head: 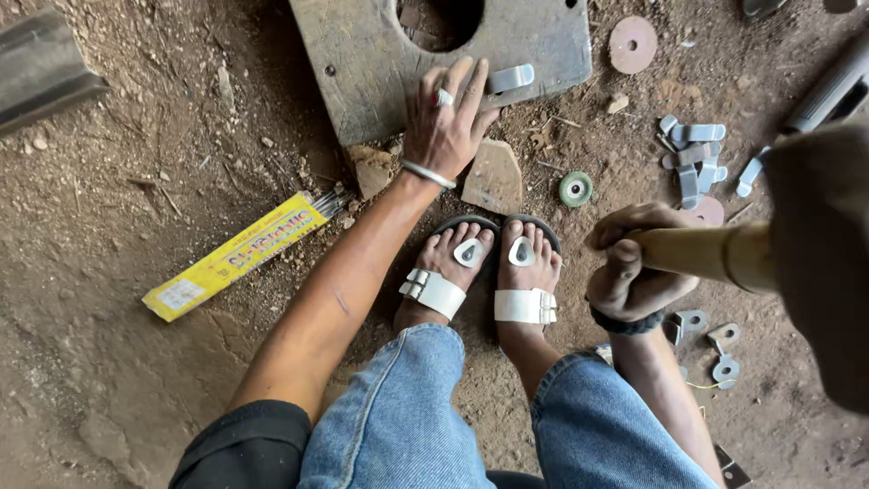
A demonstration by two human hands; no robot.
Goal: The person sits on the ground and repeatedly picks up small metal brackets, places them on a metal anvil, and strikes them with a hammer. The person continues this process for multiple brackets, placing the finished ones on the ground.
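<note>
Left hand [444, 122] of mine lay flat with its fingers spread on the near edge of the one thick steel plate [380, 63] at twelve o'clock, gripping nothing; its fingertips just touched the single bent metal strip [509, 78] lying on that plate. My right hand [634, 267], at three o'clock, was clenched tight around one wooden hammer handle [715, 254], whose blurred dark head [824, 263] filled the right edge of my view.

One round hole [439, 20] pierced the plate. One dark steel bar [41, 68] lay at ten o'clock. One yellow packet of welding rods [235, 256] lay at nine o'clock, well apart from my feet, its rod ends pointing towards the plate. My two sandalled feet [489, 267] stood together at the centre, on bare dirt. Two stones [493, 177] sat just below the plate, either side of my left wrist.

At two o'clock lay a heap of grey bent strips [692, 154]; I could not count them exactly, but there were at least six. Two rusty discs showed: one [632, 43] at one o'clock, another [708, 210] partly hidden behind my right hand. One small green wheel [576, 188] lay between stone and heap. Three flat holed tabs [715, 349] lay at four o'clock, near my right wrist.
</note>
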